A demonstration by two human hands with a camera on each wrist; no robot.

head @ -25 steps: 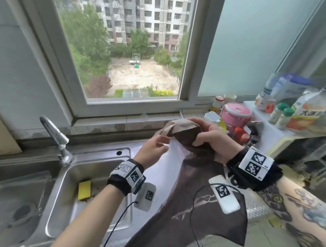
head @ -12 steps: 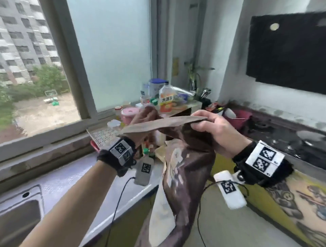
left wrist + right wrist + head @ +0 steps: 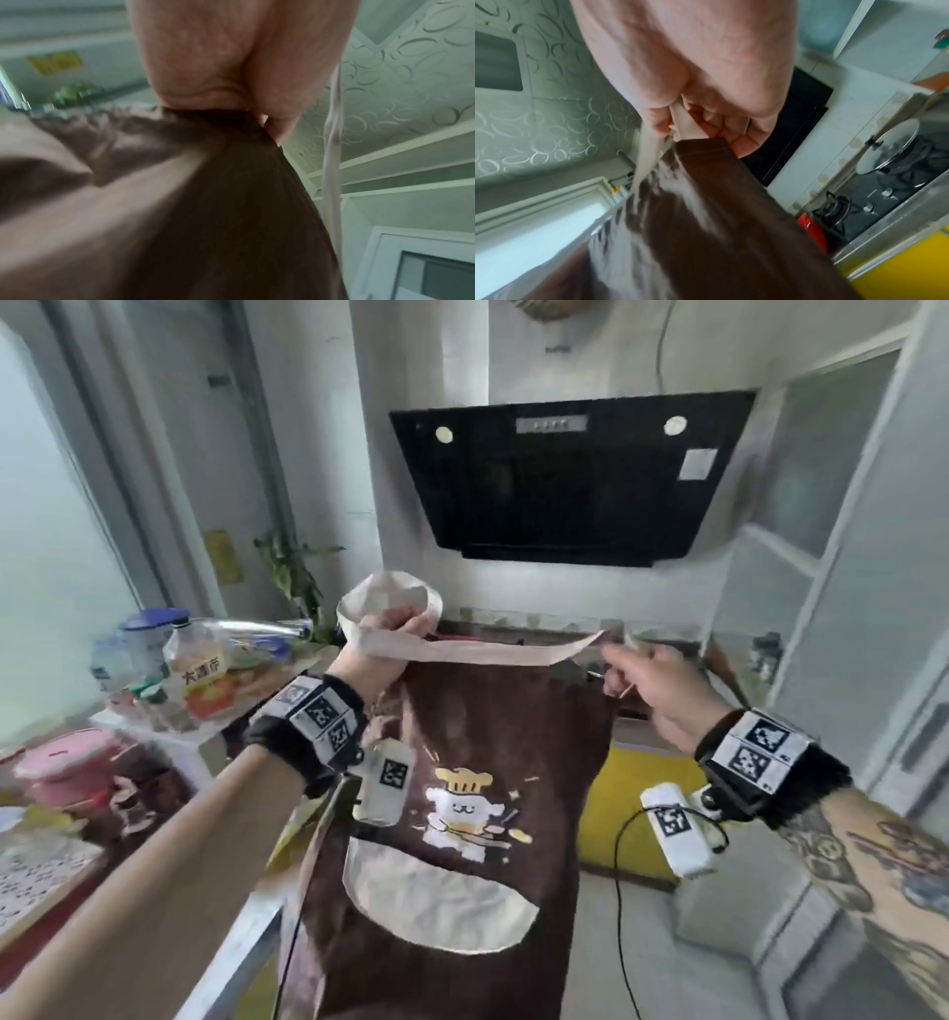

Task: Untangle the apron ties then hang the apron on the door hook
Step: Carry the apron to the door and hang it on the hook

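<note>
A brown apron (image 3: 493, 721) with a cartoon chef print and a cream pocket hangs flat in front of me, held up by its two top corners. My left hand (image 3: 395, 629) grips the left corner together with the cream neck strap (image 3: 477, 652), which loops above the fist and stretches across to the right. My right hand (image 3: 637, 675) pinches the right corner and the strap's other end. In the left wrist view the left hand (image 3: 257, 113) bunches brown cloth (image 3: 231, 203). The right wrist view shows the right hand (image 3: 706, 125) curled round strap and hem (image 3: 703, 148). No door hook is in sight.
A black range hood (image 3: 570, 474) hangs on the wall ahead, above a gas hob (image 3: 859, 203) carrying a lidded pot (image 3: 888, 146). Bottles (image 3: 203, 670) and a pink container (image 3: 67, 762) crowd the counter at left. A yellow cabinet front (image 3: 637, 814) sits behind the apron; white panelled doors (image 3: 842, 618) stand at right.
My view has swung right from the window and sink to the range hood. The bundled apron has been spread out between my hands and now hangs open, strap stretched across.
</note>
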